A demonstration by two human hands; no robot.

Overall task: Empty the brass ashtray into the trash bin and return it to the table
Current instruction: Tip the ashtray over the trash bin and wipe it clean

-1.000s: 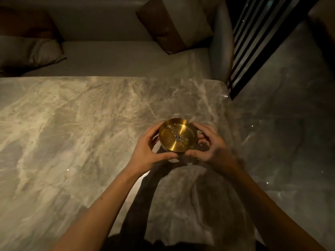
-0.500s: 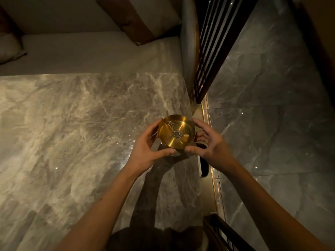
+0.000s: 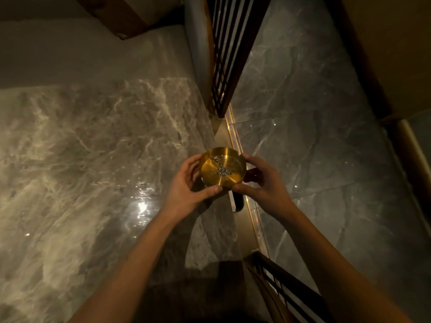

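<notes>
You've got the brass ashtray [image 3: 222, 168] cupped level in both hands, left hand [image 3: 186, 187] wrapped on its 9 o'clock side, right hand [image 3: 261, 183] on its 3 o'clock side, ash [image 3: 223, 170] inside. It's right over the worktop [image 3: 93, 148] edge. No bin in view, so I'd guess it's somewhere off toward the floor [image 3: 314, 136] at 3 o'clock.

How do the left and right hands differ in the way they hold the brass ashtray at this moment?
The left hand cups the brass ashtray from the table side; the right hand holds it from the floor side. The left thumb lies along the near rim, pointing right; the right thumb meets it there, pointing left. The right hand's fingers show curled at the far rim, while the left hand's are mostly hidden behind the wall. Both grip the ashtray, keeping it level with ash inside.
</notes>
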